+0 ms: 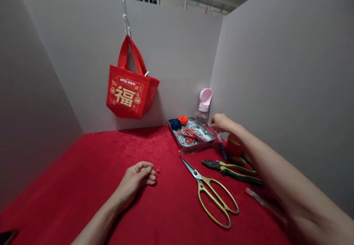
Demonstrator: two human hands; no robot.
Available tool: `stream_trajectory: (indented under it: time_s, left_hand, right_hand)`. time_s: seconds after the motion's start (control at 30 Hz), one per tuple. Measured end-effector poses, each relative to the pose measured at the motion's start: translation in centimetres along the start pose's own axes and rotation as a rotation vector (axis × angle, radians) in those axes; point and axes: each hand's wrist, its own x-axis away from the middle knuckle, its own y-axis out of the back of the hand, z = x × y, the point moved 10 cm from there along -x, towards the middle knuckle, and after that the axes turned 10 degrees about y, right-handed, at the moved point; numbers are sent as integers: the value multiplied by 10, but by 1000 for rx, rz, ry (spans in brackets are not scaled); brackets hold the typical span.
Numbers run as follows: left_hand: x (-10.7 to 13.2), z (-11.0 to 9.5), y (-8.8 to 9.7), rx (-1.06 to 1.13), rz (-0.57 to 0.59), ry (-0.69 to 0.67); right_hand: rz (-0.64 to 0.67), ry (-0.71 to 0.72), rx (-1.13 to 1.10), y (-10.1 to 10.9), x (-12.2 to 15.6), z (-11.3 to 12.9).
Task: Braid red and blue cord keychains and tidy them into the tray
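My left hand (pixel 140 175) rests on the red cloth (pixel 110 156) with fingers curled and thumb pressed to the index finger; anything inside is hidden. A tiny round bit (pixel 158 171) lies by its fingertips. At the back right, my right hand (pixel 221 122) is closed, knuckles up, between the metal tray (pixel 190 148) and the right wall. Whatever it may grip cannot be seen. Close behind it stands a pink-topped bottle (pixel 205 99). Below the hand lies a dark-handled tool (pixel 222 147), and my forearm partly covers an orange container (pixel 233 145).
Inside the tray are silvery bits, a red-and-black cord (pixel 190 135), an orange yarn ball (pixel 183 120) and a dark blue one (pixel 175 124). Gold-handled scissors (pixel 211 191), pliers (pixel 232 169) and a red-tipped tool (pixel 254 195) lie in front. A red bag (pixel 131 90) hangs from a hook.
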Motion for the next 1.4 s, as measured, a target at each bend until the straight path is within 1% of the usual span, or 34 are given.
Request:
stream_trajectory:
  time_s: [0.1,0.17,0.23,0.3,0.37,0.43,0.5,0.63,0.7,0.8,0.87,0.97,1.03,1.1,1.17,1.27,1.4]
  left_hand:
    - [-2,0,1,-7,3,-6]
    - [-2,0,2,-10,-10,-13]
    - [-1,0,3,-14,-21,-20]
    - [1,-1,2,-22,-27,-32]
    - [3,-2,0,-34,-29,-49]
    - [6,-3,0,-46,-34,-69]
    - [7,-4,0,-57,-43,-79]
    - [8,-5,0,-63,-41,-87]
    - [8,-6,-1,-64,-39,-86]
    - [9,-6,0,-66,-44,-85]
    - [9,-6,-1,-64,-46,-86]
    - [10,-6,-2,-58,-41,-85]
    - [10,-7,-3,-50,-43,-78]
    - [9,-6,-3,-38,-44,-64]
    - [9,-5,-3,-29,-34,-52]
    - [7,-4,-3,-26,-20,-47]
    - [5,-2,-3,-39,-7,-52]
  right_hand:
    - [29,-10,39,27,37,-20]
    - [27,-9,76,36,63,-31]
    - [38,-13,116,33,87,-40]
    - [51,-13,157,21,107,-44]
    - [36,-4,198,7,120,-44]
    - [-8,21,236,-4,129,-40]
    - [-62,63,268,-10,134,-33]
    - [-132,166,334,-10,144,-13]
    - [-174,265,394,-7,150,2]
    - [-276,473,490,-2,162,29]
    - [-327,552,497,0,167,38]
    - [-376,545,397,9,159,38]
    - [-409,498,299,19,145,33]
    - [-405,431,245,28,121,26]
    - [-361,376,238,30,90,22]
    - [-308,339,244,23,43,23]
    - [-250,299,266,-1,-5,31]
